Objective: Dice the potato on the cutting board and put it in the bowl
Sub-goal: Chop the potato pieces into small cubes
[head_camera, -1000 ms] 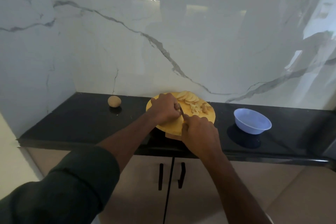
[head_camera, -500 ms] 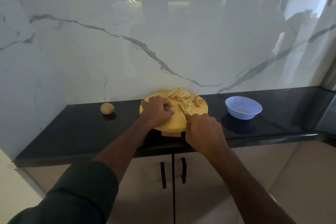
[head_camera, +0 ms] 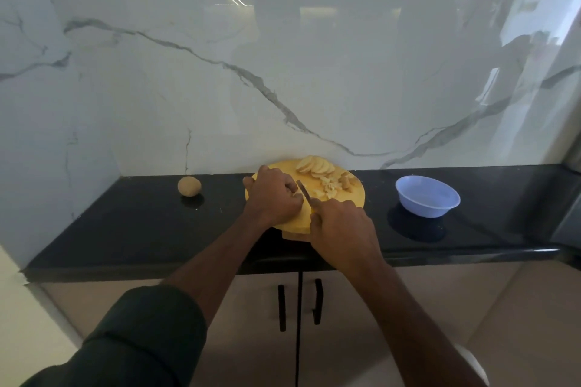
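A round yellow cutting board [head_camera: 356, 199] lies on the black counter. Potato slices [head_camera: 315, 165] are fanned at its far edge and diced bits [head_camera: 333, 186] sit to the right of centre. My left hand [head_camera: 273, 195] is curled over a potato piece on the board's left half; the piece is mostly hidden under the fingers. My right hand [head_camera: 341, 229] grips a knife [head_camera: 304, 192] whose blade points away from me, right beside my left fingers. The pale blue bowl [head_camera: 427, 195] stands to the right of the board, and nothing shows inside it.
A whole unpeeled potato [head_camera: 189, 186] rests on the black counter [head_camera: 132, 223] left of the board. A marble wall rises directly behind. Cabinet doors with black handles [head_camera: 317, 301] are below the counter edge.
The camera view has shifted slightly. The knife blade has moved left, closer to my left fingers. Both hands stay over the board.
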`<state>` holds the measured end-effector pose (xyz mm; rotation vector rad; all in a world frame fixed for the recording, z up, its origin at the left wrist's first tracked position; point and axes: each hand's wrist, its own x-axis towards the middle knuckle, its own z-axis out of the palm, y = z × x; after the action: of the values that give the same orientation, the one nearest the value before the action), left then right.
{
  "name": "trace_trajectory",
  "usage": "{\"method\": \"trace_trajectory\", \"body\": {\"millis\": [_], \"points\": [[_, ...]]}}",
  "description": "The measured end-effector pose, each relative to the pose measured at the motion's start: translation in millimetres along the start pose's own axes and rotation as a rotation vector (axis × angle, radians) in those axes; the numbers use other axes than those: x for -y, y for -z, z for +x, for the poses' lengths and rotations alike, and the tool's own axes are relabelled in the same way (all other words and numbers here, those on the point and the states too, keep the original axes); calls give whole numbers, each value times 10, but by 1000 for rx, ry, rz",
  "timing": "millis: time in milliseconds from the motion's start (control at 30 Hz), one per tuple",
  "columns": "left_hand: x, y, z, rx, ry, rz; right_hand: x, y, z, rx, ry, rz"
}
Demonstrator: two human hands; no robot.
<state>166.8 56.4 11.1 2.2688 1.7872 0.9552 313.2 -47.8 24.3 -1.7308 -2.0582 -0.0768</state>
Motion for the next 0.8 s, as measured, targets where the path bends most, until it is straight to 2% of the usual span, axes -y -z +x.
{"method": "trace_trajectory", "body": {"millis": [333,800], "points": [[-46,81,-13,7,21,-152,-38,-50,129,55,-19,109],[-19,59,-5,36,65,-149,-114,43,24,97,32,-60]]}}
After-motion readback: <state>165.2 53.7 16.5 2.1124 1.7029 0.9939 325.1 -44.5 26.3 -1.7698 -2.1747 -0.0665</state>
